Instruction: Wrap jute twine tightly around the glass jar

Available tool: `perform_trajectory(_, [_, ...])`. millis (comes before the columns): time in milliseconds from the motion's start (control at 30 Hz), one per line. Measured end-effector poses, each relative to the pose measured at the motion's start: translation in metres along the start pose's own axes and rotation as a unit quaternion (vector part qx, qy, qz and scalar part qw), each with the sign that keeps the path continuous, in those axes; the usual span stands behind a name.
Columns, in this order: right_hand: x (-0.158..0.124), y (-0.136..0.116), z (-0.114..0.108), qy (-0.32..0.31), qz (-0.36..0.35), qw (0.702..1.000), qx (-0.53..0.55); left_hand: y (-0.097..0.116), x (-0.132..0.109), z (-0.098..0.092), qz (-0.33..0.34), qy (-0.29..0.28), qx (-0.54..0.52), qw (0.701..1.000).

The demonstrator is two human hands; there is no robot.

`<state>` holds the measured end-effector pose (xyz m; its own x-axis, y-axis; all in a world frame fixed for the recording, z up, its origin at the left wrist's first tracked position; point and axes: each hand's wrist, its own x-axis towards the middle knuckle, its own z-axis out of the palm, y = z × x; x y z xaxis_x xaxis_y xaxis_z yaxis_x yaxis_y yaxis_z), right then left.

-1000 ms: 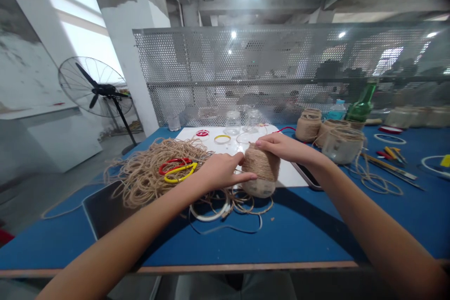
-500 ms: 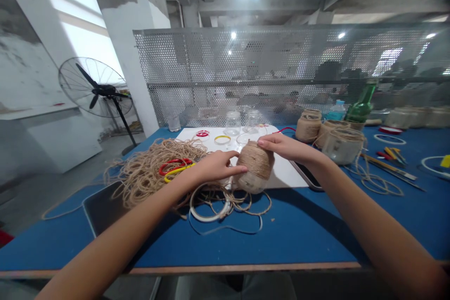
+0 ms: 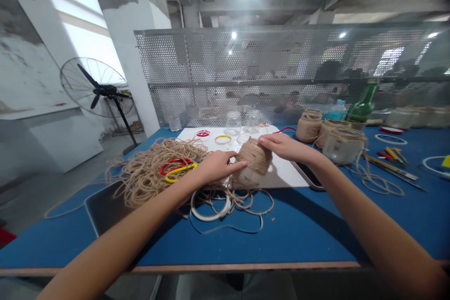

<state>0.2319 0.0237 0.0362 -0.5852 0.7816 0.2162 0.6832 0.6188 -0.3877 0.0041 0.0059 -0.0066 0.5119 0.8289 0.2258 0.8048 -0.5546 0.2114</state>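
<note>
At the lower centre a white ring (image 3: 206,218) lies on the blue table (image 3: 295,239), beyond it the left hand (image 3: 220,167) and right hand (image 3: 286,146) are clamped on a tilted, partly twine-wrapped jar (image 3: 255,155) mid-frame, a twine heap (image 3: 151,161) spreads left of centre, and a perforated screen (image 3: 218,65) spans the upper middle.

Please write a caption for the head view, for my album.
The left hand and right hand hold a tilted jar partly wrapped in twine, beside a tangled twine heap.
</note>
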Motion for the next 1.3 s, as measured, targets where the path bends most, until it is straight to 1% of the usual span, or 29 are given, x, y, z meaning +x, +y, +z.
perform_trajectory(133, [-0.010,-0.012,-0.001,-0.046,0.022,0.994,-0.093,0.000,0.001,0.004,-0.013,0.008,-0.007,1.000])
perform_trajectory(333, [-0.012,-0.011,0.011,-0.006,-0.007,0.984,-0.180,0.000,0.003,0.007,-0.022,0.022,-0.017,0.999])
perform_trajectory(600, [-0.009,-0.011,0.013,0.016,-0.010,0.980,-0.197,0.000,0.003,0.006,-0.021,0.015,-0.016,1.000])
perform_trajectory(767, [-0.008,-0.010,0.014,0.017,-0.012,0.981,-0.192,0.000,0.003,0.006,-0.024,0.014,0.006,1.000])
perform_trajectory(967, [-0.003,-0.006,0.021,0.048,0.007,0.980,-0.195,0.003,0.003,0.010,-0.033,0.020,0.037,0.999])
perform_trajectory(1100, [0.000,-0.007,0.020,0.044,0.029,0.985,-0.164,0.005,0.001,0.011,-0.044,0.026,0.053,0.997])
perform_trajectory(1200, [0.003,-0.007,0.017,0.032,0.051,0.995,-0.080,0.008,-0.002,0.010,-0.054,0.034,0.069,0.996])
perform_trajectory(1233, [0.005,-0.006,0.017,0.041,0.062,0.996,-0.043,0.009,-0.003,0.009,-0.056,0.037,0.074,0.995])
perform_trajectory(1300, [0.009,-0.003,0.017,0.080,0.084,0.993,0.028,0.012,-0.004,0.007,-0.057,0.039,0.079,0.994])
